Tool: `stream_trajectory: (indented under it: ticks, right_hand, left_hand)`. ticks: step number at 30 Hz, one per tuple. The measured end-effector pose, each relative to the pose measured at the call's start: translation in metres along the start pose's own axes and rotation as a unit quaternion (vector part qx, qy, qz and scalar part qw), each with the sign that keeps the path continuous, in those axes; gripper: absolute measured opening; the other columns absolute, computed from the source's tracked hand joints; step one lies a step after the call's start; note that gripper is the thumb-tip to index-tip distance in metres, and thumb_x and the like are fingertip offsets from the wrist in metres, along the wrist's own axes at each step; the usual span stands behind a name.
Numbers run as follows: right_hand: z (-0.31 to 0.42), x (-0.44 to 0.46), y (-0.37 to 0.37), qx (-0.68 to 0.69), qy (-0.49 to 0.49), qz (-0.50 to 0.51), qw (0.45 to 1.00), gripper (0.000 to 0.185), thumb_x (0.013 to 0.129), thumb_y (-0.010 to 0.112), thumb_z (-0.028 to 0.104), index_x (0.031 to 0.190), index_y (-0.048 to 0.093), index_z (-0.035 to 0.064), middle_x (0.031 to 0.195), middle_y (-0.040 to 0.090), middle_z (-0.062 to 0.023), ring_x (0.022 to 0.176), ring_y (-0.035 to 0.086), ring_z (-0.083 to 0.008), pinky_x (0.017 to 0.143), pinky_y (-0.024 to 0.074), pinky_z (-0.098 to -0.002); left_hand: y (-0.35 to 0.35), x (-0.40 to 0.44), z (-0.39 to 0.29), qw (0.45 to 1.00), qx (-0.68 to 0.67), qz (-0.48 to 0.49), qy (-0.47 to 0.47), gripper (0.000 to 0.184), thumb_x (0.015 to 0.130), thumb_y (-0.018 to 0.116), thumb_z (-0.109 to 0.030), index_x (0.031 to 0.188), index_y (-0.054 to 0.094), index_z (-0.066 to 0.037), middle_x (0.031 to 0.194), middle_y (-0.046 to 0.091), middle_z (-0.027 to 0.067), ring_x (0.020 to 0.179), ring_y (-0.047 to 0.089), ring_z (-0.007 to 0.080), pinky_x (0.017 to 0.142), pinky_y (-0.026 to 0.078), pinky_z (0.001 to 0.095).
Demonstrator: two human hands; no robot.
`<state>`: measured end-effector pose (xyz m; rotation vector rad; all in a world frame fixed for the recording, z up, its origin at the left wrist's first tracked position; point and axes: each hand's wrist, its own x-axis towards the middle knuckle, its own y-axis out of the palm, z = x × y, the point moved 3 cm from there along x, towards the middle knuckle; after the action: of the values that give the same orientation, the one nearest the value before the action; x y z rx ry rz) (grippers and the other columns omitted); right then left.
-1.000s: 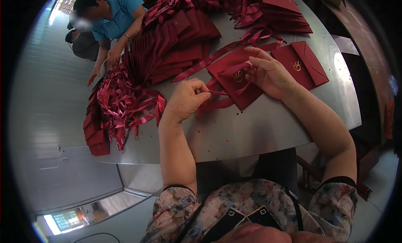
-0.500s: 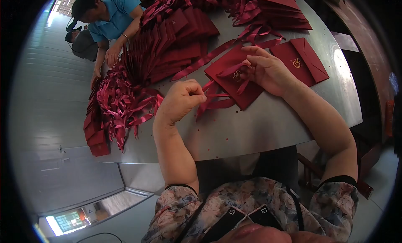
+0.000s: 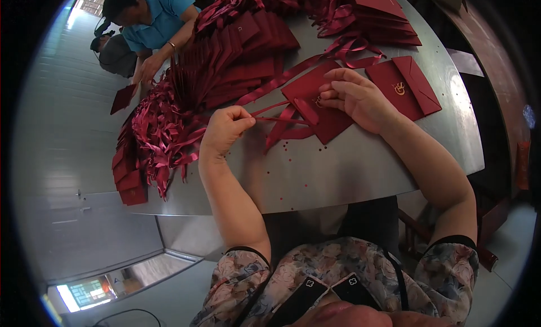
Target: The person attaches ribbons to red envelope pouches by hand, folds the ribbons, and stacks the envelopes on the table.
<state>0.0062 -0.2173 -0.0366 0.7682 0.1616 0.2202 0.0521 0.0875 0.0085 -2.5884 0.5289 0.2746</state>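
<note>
My left hand (image 3: 226,131) is closed in a pinch on a dark red ribbon (image 3: 282,120), whose two strands run taut to a red paper bag (image 3: 336,126). The bag lies flat and slanted on the metal table (image 3: 360,169), with a gold emblem partly covered by my fingers. Over the bag's right side hovers my right hand (image 3: 363,101), its fingers loosely bent and apart, with nothing seen in them. A loose ribbon end lies across the bag beneath those fingertips. Just right of this hand is a second red bag (image 3: 406,93) with a gold emblem.
Red bags (image 3: 231,62) stand packed in rows on the left, beside a heap of ribbons (image 3: 160,124). Another bag stack (image 3: 383,23) is at the back right. Across the table a person in a blue shirt (image 3: 163,17) handles a red bag (image 3: 123,98). Small red dots are scattered on the tabletop.
My left hand has moved left, drawing the ribbon out longer and tauter. My right hand has let go of the ribbon end. The other person now has a bag lifted.
</note>
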Motion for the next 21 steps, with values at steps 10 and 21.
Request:
stream_trajectory:
  ticks: [10,21]
  right_hand:
    - [0.012,-0.034,0.050,-0.695,-0.236,0.054,0.677,0.064,0.072,0.081,0.016,0.129,0.055,0.0063,0.120,0.057,-0.0176,0.114,0.057,-0.0343,0.101,0.0450,-0.0422]
    - [-0.017,-0.041,0.064,-0.899,-0.268,0.112,0.328,0.039,0.090,0.050,0.017,0.125,0.056,-0.0003,0.126,0.060,-0.0263,0.116,0.060,-0.0394,0.101,0.0463,-0.0476]
  left_hand:
    - [-0.002,0.010,0.004,0.995,-0.077,-0.063,0.012,0.006,0.090,0.064,-0.010,0.089,0.067,-0.005,0.079,0.065,0.0000,0.062,0.057,0.0066,0.052,0.042,0.0213]
    - [-0.018,0.027,0.020,0.954,-0.118,-0.256,0.104,0.017,0.094,0.062,-0.015,0.096,0.069,0.000,0.080,0.068,0.0047,0.057,0.056,0.0081,0.052,0.044,0.0225]
